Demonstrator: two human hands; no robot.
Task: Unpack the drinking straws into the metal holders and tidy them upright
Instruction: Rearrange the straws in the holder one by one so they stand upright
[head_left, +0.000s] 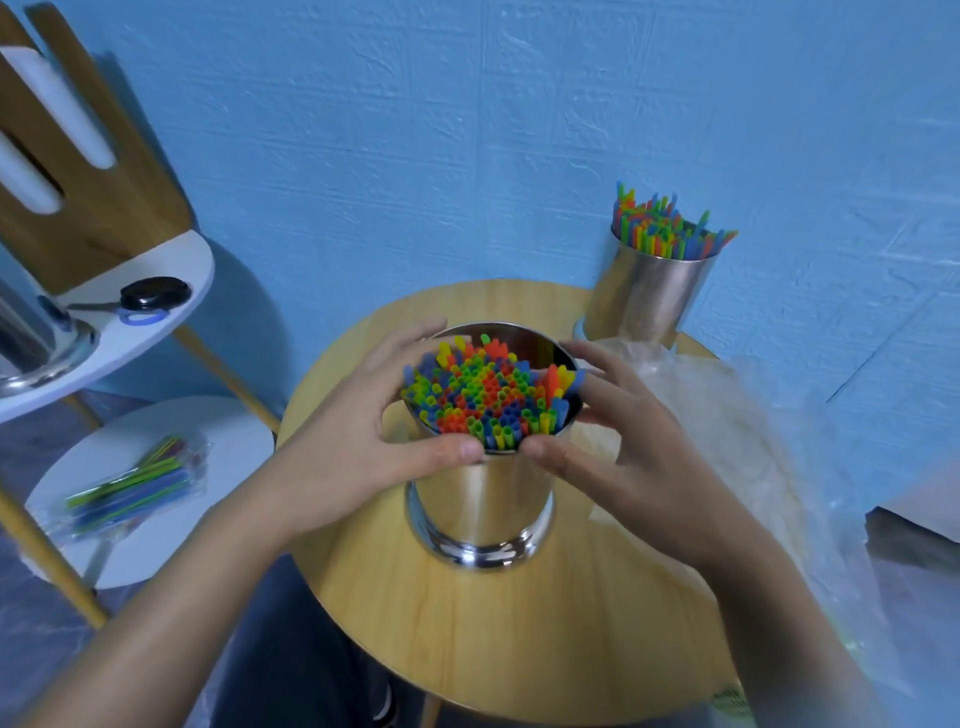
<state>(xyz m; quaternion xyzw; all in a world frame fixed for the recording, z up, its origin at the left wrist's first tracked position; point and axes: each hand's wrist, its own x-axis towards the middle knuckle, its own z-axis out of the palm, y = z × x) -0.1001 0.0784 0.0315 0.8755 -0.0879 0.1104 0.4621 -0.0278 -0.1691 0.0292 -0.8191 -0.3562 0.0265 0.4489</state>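
Gripping the shiny cylindrical steel holder (483, 499) at its rim, your left hand (358, 436) and right hand (634, 447) curl round it; multicoloured plastic straws (488, 395) stand inside, on the round wooden counter (519, 649).

Both hands, left hand (363, 415) and right hand (618, 447), cup the rim of the near metal holder (483, 504), packed with coloured straws (488, 395), on the round wooden table (519, 634).

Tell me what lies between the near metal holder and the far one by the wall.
In the head view: the right hand, curled round the rim of the near holder, and behind it crumpled clear plastic wrapping reaching the far holder.
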